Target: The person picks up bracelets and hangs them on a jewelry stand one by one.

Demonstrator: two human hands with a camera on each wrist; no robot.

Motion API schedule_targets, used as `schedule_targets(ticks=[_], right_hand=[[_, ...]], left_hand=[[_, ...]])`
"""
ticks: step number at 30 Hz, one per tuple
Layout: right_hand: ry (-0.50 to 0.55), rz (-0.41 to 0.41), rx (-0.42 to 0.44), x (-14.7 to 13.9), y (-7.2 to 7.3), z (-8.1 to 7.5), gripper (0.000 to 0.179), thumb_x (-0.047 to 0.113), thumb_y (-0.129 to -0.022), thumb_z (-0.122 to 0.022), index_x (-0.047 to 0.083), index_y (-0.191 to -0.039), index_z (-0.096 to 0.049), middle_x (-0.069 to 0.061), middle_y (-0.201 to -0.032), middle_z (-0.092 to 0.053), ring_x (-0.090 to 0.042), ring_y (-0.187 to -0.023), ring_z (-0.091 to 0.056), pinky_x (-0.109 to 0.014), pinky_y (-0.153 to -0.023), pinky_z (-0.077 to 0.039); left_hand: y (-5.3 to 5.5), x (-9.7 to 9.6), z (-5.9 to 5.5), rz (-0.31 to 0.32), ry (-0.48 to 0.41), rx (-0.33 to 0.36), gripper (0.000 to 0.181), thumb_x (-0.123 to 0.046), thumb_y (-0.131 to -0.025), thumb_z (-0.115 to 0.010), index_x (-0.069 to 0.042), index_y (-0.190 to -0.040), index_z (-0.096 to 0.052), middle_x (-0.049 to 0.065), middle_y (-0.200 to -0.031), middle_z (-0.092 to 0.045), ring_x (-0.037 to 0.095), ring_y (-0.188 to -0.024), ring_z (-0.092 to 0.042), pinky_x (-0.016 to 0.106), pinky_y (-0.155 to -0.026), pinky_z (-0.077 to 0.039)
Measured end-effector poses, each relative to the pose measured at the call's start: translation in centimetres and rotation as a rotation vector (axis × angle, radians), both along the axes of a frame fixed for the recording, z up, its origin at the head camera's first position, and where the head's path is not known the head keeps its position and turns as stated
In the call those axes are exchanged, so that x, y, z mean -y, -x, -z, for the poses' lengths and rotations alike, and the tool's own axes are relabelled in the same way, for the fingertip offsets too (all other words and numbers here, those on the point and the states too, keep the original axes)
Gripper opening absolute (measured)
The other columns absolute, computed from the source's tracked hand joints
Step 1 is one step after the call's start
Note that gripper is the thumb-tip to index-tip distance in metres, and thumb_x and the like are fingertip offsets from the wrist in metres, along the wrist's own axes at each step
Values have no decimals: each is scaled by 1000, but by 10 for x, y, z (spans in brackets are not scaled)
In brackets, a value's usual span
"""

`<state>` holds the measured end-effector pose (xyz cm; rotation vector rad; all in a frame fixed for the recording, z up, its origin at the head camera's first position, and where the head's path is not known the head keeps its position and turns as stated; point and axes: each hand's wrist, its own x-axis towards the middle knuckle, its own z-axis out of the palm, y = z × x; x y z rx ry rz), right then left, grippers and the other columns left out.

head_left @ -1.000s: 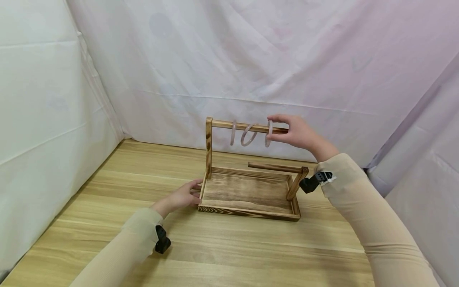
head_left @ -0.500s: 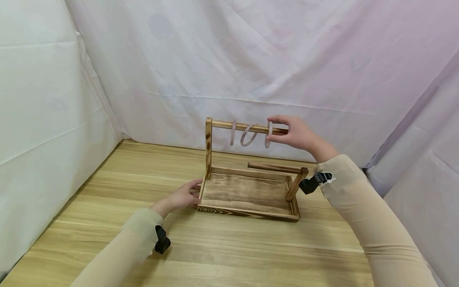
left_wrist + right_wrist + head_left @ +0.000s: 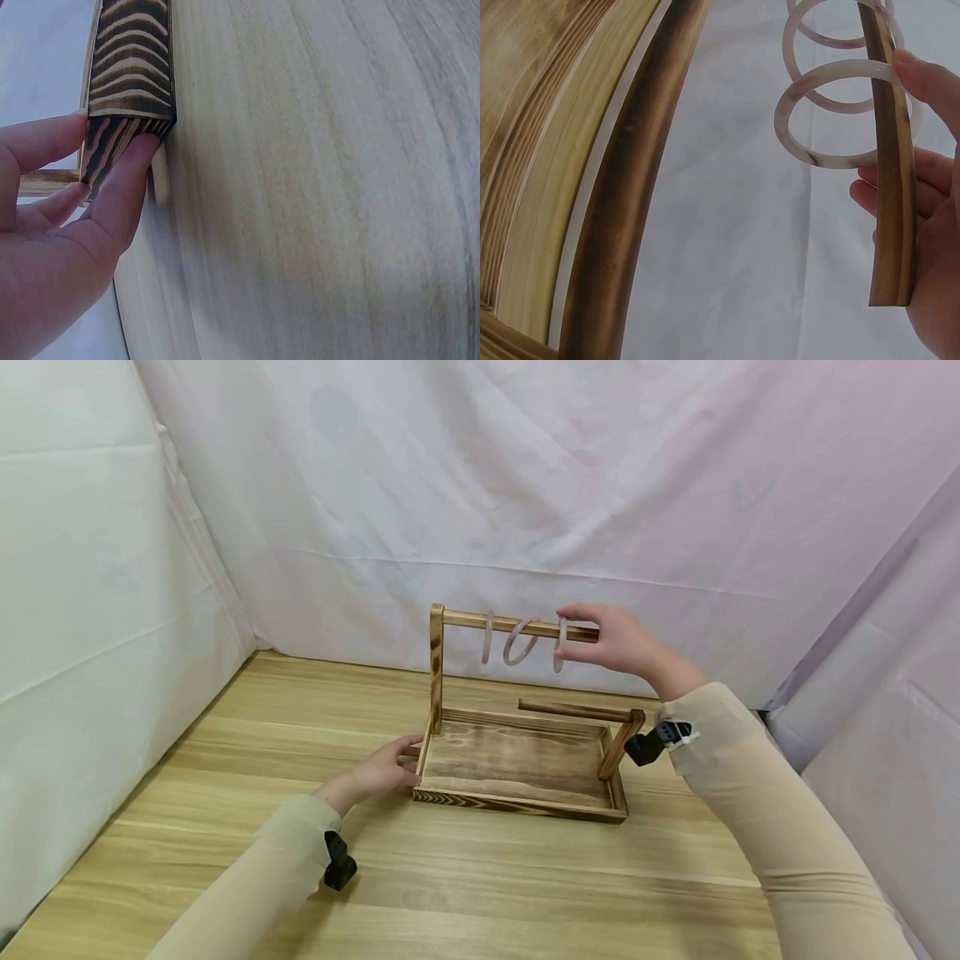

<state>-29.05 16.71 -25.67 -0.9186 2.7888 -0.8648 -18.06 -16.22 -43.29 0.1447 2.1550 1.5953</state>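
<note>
In the head view, a wooden bangle stand has a shallow tray (image 3: 517, 768) with an upper bar (image 3: 465, 620) reaching right from its left post and a lower bar (image 3: 573, 710) from its right post. My right hand (image 3: 618, 639) pinches a pale, marbled bangle (image 3: 829, 71) between thumb and fingers, the upper bar passing through its ring and its free end lying near the palm. Two more bangles hang farther left on that bar, one upright (image 3: 487, 639) and one tilted (image 3: 517, 647). My left hand (image 3: 378, 768) rests its extended fingers and thumb against the tray's left end.
The stand sits on a light wood-grain table (image 3: 450, 885). Pale cloth walls (image 3: 450, 485) rise behind and on both sides. Each sleeve carries a black wrist camera, the left one (image 3: 340, 862) low over the table and the right one (image 3: 651, 743) beside the right post.
My right hand and the pinched bangle have shifted very slightly left along the upper bar. The left hand and the other two bangles look unchanged.
</note>
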Motion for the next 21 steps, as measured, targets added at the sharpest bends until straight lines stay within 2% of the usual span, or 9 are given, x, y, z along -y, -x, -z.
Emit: schedule_targets(ticks=[16, 19, 21], right_hand=[[-54, 6, 4, 3, -2, -2, 70, 36, -84, -67, 9, -142, -39, -13, -146, -40, -33, -128, -47, -47, -100, -44], [-52, 23, 0, 1, -2, -3, 74, 40, -83, -68, 13, -144, -37, -10, -149, -36, -31, -130, -44, -47, -101, -43], [-45, 33, -20, 1, -2, -4, 76, 42, -83, -68, 15, -145, -35, -9, -151, -34, -31, -134, -39, -50, -105, -38]], left_hand=[[2, 0, 1, 9, -13, 3, 73, 7, -86, -54, 5, -147, -15, 34, -141, -29, 46, -125, -42, 37, -84, -54], [2, -1, 0, 9, -7, 2, 72, 7, -86, -54, 5, -147, -15, 34, -141, -29, 46, -124, -43, 36, -83, -54], [2, -1, 0, 7, 1, 0, 73, 6, -86, -54, 5, -147, -14, 34, -141, -30, 45, -123, -44, 36, -82, -54]])
